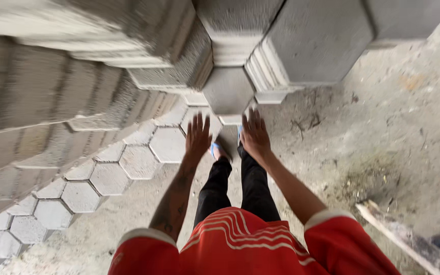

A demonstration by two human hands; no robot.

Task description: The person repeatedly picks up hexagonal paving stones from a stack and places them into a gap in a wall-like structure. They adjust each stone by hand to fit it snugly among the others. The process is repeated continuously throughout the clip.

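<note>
Hexagonal paver (228, 89) sits right ahead of both hands, just past the fingertips, at the foot of the tall grey stacks (301, 40). Left hand (198, 136) is stretched forward, fingers spread wide, palm down, holding nothing; its fingertips come close to the paver's near edge, though contact can't be made out. Right hand (254, 135) mirrors it just beside, fingers fanned open too, empty, reaching at the same block from the other side. Between the two hands and a little below them, the person's feet in blue sandals (215, 150) show, with black trousers (235, 188) running back toward the camera and a red shirt with white stripes (240, 239) filling the bottom. Off to the left of the left hand, a low row of hexagonal blocks (108, 175) lies flat on the ground, edge to edge, curving away. Further left, leaning stacks (42, 102) of the same blocks rise, blurred. To the right of the right hand there's bare dusty ground (383, 142), and near the lower corner a pale wooden stick (398, 237) lies on it.
</note>
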